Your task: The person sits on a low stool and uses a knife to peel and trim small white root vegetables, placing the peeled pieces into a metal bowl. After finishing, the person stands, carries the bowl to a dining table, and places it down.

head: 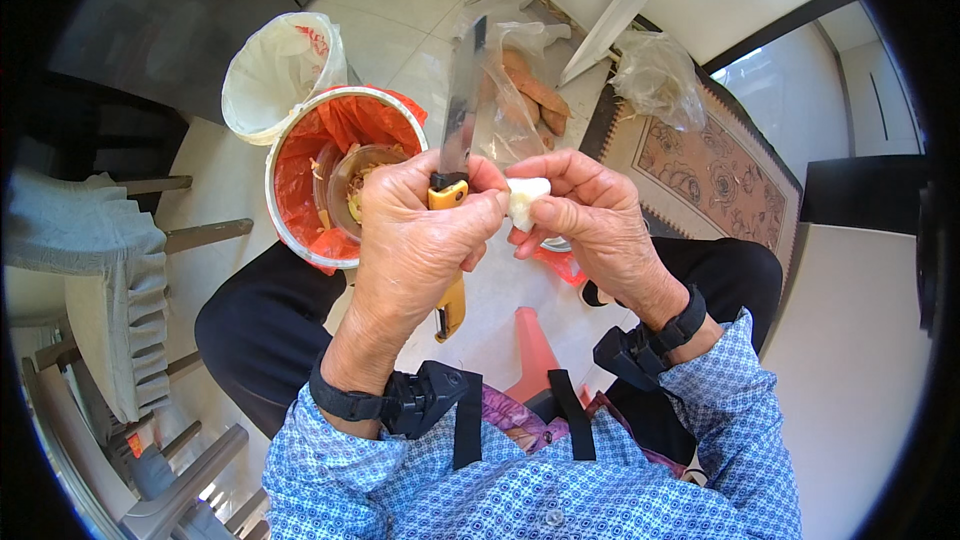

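Note:
In my left hand (pixel 427 221) is a knife with a yellow handle (pixel 448 196), its long metal blade (pixel 463 97) pointing up and away from me. The thumb and forefinger of that same hand meet the left edge of a small white peeled vegetable piece (pixel 527 199), whose exact kind I cannot tell. Gripping that piece from the other side are the fingertips of my right hand (pixel 592 206). Below my right fingers a pale rim and some red plastic (pixel 562 268) show, mostly hidden by the hand.
A white-rimmed bucket (pixel 271 187) lined with a red bag holds a clear container (pixel 337 199) with peelings. Behind it is a bin with a white liner (pixel 281 75). Sweet potatoes (pixel 536 90) lie in a plastic bag. Right are a crumpled bag (pixel 660 79) and a patterned rug (pixel 712 172).

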`<state>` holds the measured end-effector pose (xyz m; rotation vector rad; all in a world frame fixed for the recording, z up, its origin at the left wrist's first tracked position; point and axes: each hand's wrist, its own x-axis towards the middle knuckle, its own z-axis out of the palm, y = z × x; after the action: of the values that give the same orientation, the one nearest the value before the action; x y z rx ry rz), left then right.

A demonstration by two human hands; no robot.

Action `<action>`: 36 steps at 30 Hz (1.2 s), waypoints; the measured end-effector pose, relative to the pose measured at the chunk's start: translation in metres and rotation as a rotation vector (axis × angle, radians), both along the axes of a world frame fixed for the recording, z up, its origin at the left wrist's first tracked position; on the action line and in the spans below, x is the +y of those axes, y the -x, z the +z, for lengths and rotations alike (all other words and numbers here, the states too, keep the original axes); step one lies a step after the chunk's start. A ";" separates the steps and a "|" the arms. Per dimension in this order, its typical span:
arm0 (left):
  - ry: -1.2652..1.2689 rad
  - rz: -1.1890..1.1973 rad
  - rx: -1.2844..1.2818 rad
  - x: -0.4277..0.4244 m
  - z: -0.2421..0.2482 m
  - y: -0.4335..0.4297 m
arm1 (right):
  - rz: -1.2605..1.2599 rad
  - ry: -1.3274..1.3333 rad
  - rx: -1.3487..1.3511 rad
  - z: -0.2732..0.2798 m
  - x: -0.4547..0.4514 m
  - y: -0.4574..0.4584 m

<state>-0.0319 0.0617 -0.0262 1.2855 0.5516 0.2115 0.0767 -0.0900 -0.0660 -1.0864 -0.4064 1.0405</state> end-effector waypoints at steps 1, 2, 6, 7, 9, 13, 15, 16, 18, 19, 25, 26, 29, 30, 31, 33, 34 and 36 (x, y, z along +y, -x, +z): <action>-0.052 -0.020 0.013 0.000 0.001 0.001 | -0.002 0.015 -0.006 0.000 0.000 0.000; -0.105 -0.040 0.025 0.000 0.001 0.001 | 0.002 0.020 -0.015 0.001 0.000 0.000; -0.308 -0.099 0.042 -0.002 -0.001 0.002 | 0.018 0.047 -0.067 0.002 0.000 -0.001; -0.420 -0.106 0.007 -0.002 -0.003 0.001 | 0.022 0.056 -0.085 0.002 -0.001 -0.001; -0.635 -0.125 -0.039 -0.003 -0.008 -0.001 | 0.026 0.066 -0.109 0.001 0.000 -0.001; -0.883 -0.152 -0.120 -0.002 -0.016 0.000 | 0.009 0.085 -0.130 -0.002 0.000 0.001; -0.937 -0.173 -0.129 -0.003 -0.019 0.001 | 0.020 0.101 -0.135 -0.003 -0.001 0.001; -0.962 -0.180 -0.140 -0.004 -0.019 0.001 | 0.023 0.105 -0.138 -0.003 -0.002 0.001; -0.991 -0.178 -0.176 -0.004 -0.022 0.000 | 0.023 0.106 -0.134 -0.004 -0.001 0.002; -1.003 -0.176 -0.199 -0.005 -0.023 -0.001 | 0.021 0.114 -0.137 -0.005 -0.001 0.002; -0.987 -0.179 -0.130 -0.009 -0.025 0.000 | 0.030 0.118 -0.191 -0.009 -0.001 0.006; -0.954 -0.164 -0.111 -0.009 -0.025 0.000 | 0.034 0.108 -0.171 -0.009 0.000 0.005; -0.750 -0.110 -0.036 -0.008 -0.024 -0.001 | 0.047 0.095 -0.123 -0.010 0.002 0.004; -0.625 -0.094 0.000 -0.007 -0.023 -0.001 | 0.052 0.103 -0.116 -0.009 0.001 0.003; -0.503 -0.075 0.019 -0.006 -0.022 -0.001 | 0.055 0.111 -0.108 -0.008 0.001 0.002; -0.367 -0.048 0.043 -0.003 -0.019 -0.001 | 0.066 0.108 -0.073 -0.006 0.001 0.001; -0.275 -0.038 0.062 0.000 -0.017 0.000 | 0.071 0.107 -0.056 -0.006 0.001 0.001; -0.134 0.034 0.082 0.001 -0.014 0.001 | 0.071 0.088 -0.012 -0.005 0.001 0.000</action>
<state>-0.0324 0.0631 -0.0399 1.4198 0.6379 0.2275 0.0763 -0.0888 -0.0707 -1.1642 -0.4141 1.1243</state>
